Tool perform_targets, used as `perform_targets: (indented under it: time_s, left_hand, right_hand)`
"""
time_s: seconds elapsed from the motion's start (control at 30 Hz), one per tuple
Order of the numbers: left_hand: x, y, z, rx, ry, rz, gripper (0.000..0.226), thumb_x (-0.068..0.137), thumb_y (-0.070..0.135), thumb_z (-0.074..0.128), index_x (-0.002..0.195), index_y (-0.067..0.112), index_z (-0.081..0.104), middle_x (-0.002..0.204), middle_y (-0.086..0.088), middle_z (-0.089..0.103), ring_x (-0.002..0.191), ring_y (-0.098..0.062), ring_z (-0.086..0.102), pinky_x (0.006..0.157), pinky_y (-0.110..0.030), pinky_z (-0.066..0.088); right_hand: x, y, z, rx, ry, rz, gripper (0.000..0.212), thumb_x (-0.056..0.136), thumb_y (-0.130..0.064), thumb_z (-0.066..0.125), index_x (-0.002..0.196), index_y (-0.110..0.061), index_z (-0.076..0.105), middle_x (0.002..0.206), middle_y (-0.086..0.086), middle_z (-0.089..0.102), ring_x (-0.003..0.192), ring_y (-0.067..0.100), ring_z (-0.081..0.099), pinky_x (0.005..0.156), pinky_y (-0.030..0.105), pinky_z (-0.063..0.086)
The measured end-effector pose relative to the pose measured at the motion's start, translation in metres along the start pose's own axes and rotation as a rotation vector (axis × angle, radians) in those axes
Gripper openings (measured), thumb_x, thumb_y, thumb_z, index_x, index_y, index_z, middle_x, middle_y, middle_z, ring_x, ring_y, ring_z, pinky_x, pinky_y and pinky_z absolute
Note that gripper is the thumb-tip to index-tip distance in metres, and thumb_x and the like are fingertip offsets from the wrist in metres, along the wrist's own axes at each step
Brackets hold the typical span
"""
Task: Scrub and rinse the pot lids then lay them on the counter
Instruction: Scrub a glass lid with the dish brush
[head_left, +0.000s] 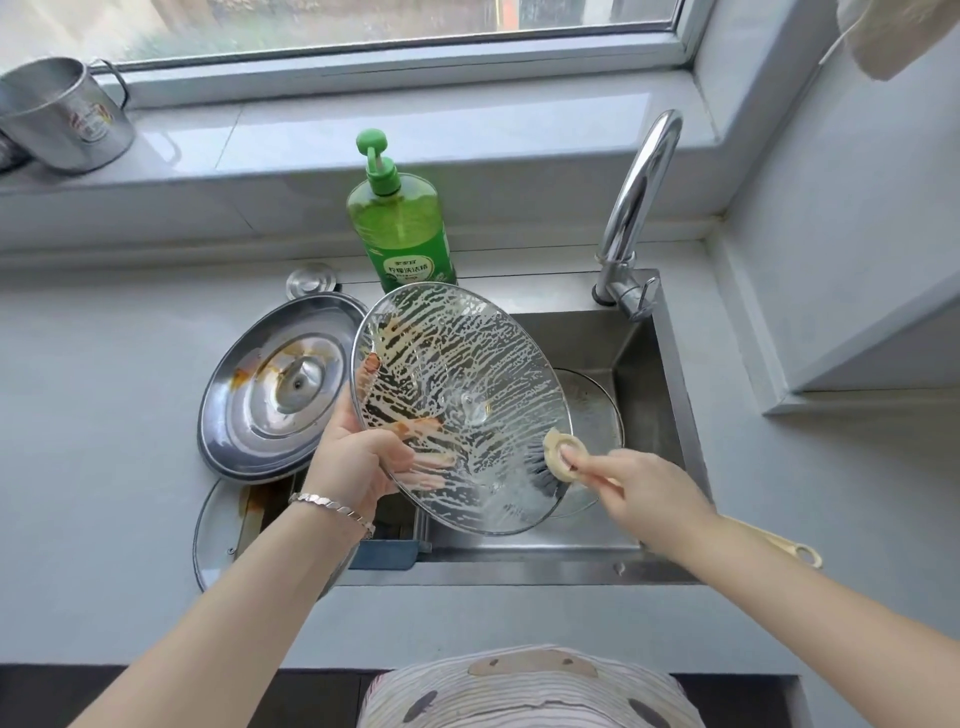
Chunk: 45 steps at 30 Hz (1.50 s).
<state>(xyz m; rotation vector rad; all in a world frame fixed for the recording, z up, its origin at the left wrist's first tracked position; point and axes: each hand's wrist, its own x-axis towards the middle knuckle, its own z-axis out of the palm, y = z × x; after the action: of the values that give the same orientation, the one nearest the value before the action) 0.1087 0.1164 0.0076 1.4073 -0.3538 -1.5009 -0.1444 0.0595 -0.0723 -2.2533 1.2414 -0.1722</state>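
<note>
Glass lid (462, 405), streaked with suds, tilts above the sink (649, 415); left hand (358, 462) clamps its rim, right hand (649, 488) curls its fingers round a dish brush (558, 460) pressed to its lower edge.

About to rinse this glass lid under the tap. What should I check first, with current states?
1. Left hand grips glass lid rim: ok.
2. Right hand holds brush, bristles on the lid: ok.
3. Lid fully scrubbed: not ok, orange residue near the left hand.
4. Faucet running: not ok, no water visible.
5. Room under the spout: cannot tell; another lid lies in the sink.
6. Steel lid clean: not ok, orange stains.
</note>
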Motion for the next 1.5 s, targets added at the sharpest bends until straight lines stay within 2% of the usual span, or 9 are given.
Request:
perform_targets:
  time_s: [0.47, 0.6, 0.73, 0.87, 1.1, 1.2, 1.3, 1.4, 1.5]
  left_hand:
    - [-0.001, 0.001, -0.014, 0.062, -0.023, -0.020, 0.093, 0.068, -0.034, 0.028, 0.122, 0.039, 0.047, 0.106, -0.028, 0.065, 0.072, -0.044, 0.068, 0.048, -0.042, 0.055]
    - [-0.001, -0.001, -0.012, 0.061, -0.056, -0.059, 0.092, 0.070, -0.034, 0.027, 0.122, 0.039, 0.046, 0.101, -0.030, 0.066, 0.070, -0.045, 0.067, 0.049, -0.044, 0.055]
    - [-0.002, -0.006, -0.010, 0.064, -0.090, -0.091, 0.088, 0.071, -0.033, 0.026, 0.118, 0.038, 0.049, 0.106, -0.031, 0.064, 0.073, -0.043, 0.068, 0.048, -0.044, 0.055]
    - [-0.003, -0.008, -0.011, 0.058, -0.111, -0.116, 0.087, 0.068, -0.032, 0.031, 0.118, 0.037, 0.049, 0.105, -0.032, 0.064, 0.076, -0.046, 0.067, 0.048, -0.043, 0.056]
    - [-0.003, -0.008, -0.012, 0.094, -0.081, -0.115, 0.084, 0.073, -0.032, 0.028, 0.126, 0.032, 0.046, 0.102, -0.029, 0.066, 0.072, -0.041, 0.068, 0.042, -0.034, 0.054]
    - [-0.005, -0.002, -0.011, 0.119, -0.064, -0.120, 0.086, 0.074, -0.031, 0.030, 0.129, 0.034, 0.043, 0.100, -0.027, 0.068, 0.069, -0.041, 0.069, 0.042, -0.035, 0.055]
    - [-0.005, 0.006, -0.004, 0.142, -0.091, -0.127, 0.089, 0.074, -0.032, 0.030, 0.122, 0.042, 0.042, 0.098, -0.029, 0.067, 0.065, -0.042, 0.068, 0.045, -0.038, 0.056]
    - [0.000, 0.006, 0.012, 0.301, -0.123, -0.089, 0.086, 0.075, -0.031, 0.032, 0.111, 0.046, 0.046, 0.096, -0.020, 0.070, 0.068, -0.035, 0.070, 0.050, -0.043, 0.056]
    - [0.007, -0.003, 0.034, 0.602, -0.151, 0.003, 0.088, 0.077, -0.027, 0.038, 0.105, 0.056, 0.041, 0.096, -0.003, 0.065, 0.078, -0.023, 0.067, 0.053, -0.039, 0.057]
  right_hand:
    - [-0.024, -0.003, 0.018, -0.094, -0.028, -0.168, 0.037, 0.087, -0.036, 0.040, 0.116, -0.041, 0.062, 0.062, -0.010, 0.049, 0.053, 0.016, 0.057, 0.045, 0.019, 0.025]
    - [-0.002, 0.018, 0.001, -0.118, 0.026, 0.151, 0.037, 0.098, -0.034, 0.039, 0.132, -0.048, 0.042, 0.081, -0.003, 0.044, 0.080, 0.023, 0.054, 0.060, 0.027, 0.030]
    - [-0.007, -0.001, 0.008, -0.163, 0.029, -0.168, 0.034, 0.089, -0.026, 0.057, 0.119, -0.041, 0.060, 0.068, -0.012, 0.037, 0.054, 0.017, 0.053, 0.042, 0.017, 0.019]
    - [0.016, 0.034, -0.009, -0.052, 0.051, 0.266, 0.035, 0.099, -0.037, 0.037, 0.130, -0.052, 0.043, 0.093, 0.001, 0.059, 0.091, 0.028, 0.058, 0.063, 0.032, 0.036]
    - [0.010, 0.026, -0.003, -0.165, -0.040, 0.169, 0.036, 0.098, -0.039, 0.037, 0.132, -0.049, 0.042, 0.091, -0.001, 0.054, 0.084, 0.022, 0.055, 0.062, 0.028, 0.034]
    - [0.010, 0.047, -0.014, 0.096, 0.077, 0.411, 0.034, 0.095, -0.035, 0.047, 0.129, -0.039, 0.052, 0.106, 0.001, 0.068, 0.098, 0.023, 0.060, 0.070, 0.030, 0.040]
    - [0.016, 0.043, -0.022, 0.694, 0.216, 0.722, 0.038, 0.090, -0.029, 0.057, 0.127, -0.020, 0.054, 0.071, -0.002, 0.055, 0.051, 0.007, 0.048, 0.046, 0.019, 0.034]
    - [0.027, 0.022, -0.045, 1.421, 0.024, 0.973, 0.038, 0.083, -0.048, 0.059, 0.095, -0.014, 0.049, 0.070, 0.006, 0.055, 0.026, 0.001, 0.022, 0.026, 0.010, 0.017]
    - [0.038, 0.000, -0.065, 1.476, -0.162, 0.906, 0.067, 0.067, -0.055, 0.063, 0.105, -0.002, 0.050, 0.097, 0.019, 0.067, 0.025, 0.000, 0.019, 0.022, 0.011, 0.018]
